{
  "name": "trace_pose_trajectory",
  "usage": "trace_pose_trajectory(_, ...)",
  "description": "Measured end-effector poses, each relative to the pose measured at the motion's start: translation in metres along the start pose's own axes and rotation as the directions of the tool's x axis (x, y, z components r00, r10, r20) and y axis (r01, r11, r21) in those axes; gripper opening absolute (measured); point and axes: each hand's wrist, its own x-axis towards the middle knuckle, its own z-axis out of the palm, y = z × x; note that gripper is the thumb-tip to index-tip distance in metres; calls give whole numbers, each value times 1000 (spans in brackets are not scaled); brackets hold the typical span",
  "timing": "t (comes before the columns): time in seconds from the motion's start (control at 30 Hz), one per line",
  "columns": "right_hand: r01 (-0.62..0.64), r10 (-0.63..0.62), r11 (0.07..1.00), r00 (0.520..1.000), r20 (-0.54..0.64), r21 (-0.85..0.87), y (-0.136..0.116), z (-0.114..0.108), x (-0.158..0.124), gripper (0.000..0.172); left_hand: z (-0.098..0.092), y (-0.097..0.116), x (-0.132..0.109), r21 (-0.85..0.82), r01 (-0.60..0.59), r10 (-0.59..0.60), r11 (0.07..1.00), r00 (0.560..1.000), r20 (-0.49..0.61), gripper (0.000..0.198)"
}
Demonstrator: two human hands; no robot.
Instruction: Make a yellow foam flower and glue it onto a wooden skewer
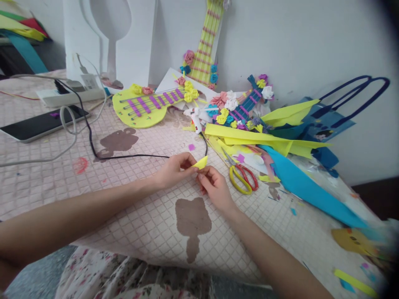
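Observation:
Between the fingertips of both hands is a small piece of yellow crepe paper (201,162), held above the table near its front. My left hand (176,169) pinches it from the left side. Fingers of my right hand (215,187) close on its lower end from the right. Just right of my hands lie scissors (241,176) with one yellow and one red handle. Behind the hands stands a white glue gun (195,120), its black cord running down behind my fingers. A small purple paper square (191,147) lies between the glue gun and my hands.
A yellow paper guitar (140,118) with purple bars lies behind; a blue one (249,104) with paper flowers sits right of it. Yellow sheets (264,139) and a blue strip (305,187) cover the right side. A phone (43,123) and power strip (71,97) are at left.

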Motion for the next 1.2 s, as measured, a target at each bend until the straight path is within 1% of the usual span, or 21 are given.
trace_pose_trajectory(0.1,12,-12,1000,1000,-4,-8,1,-1,0,12,0,0,-1,122,-37,41,992,999,-31,17)
trace_pose_trajectory(0.23,10,-11,1000,1000,-21,-28,0,-1,0,14,0,-1,-1,164,-39,47,986,998,-46,15)
trace_pose_trajectory(0.33,20,-21,1000,998,-59,-18,0,-1,-1,14,-1,-4,0,209,-33,46,977,997,-55,15)
trace_pose_trajectory(0.43,23,-24,1000,998,-64,-9,0,-1,-1,18,-2,-6,1,247,-20,37,969,997,-61,16)
trace_pose_trajectory(0.53,26,-27,1000,998,-50,-6,0,-1,0,20,-2,-6,1,251,-17,33,968,998,-61,16)
trace_pose_trajectory(0.73,-3,3,1000,999,-34,4,-1,-2,0,20,-1,-3,0,254,-8,22,967,998,-52,15)
trace_pose_trajectory(0.93,2,-2,1000,1000,-29,2,0,-2,0,20,-2,-2,0,274,0,16,962,998,-58,15)
trace_pose_trajectory(1.2,-5,5,1000,1000,-28,5,0,-2,0,19,-1,-2,0,291,-28,43,956,998,-43,15)
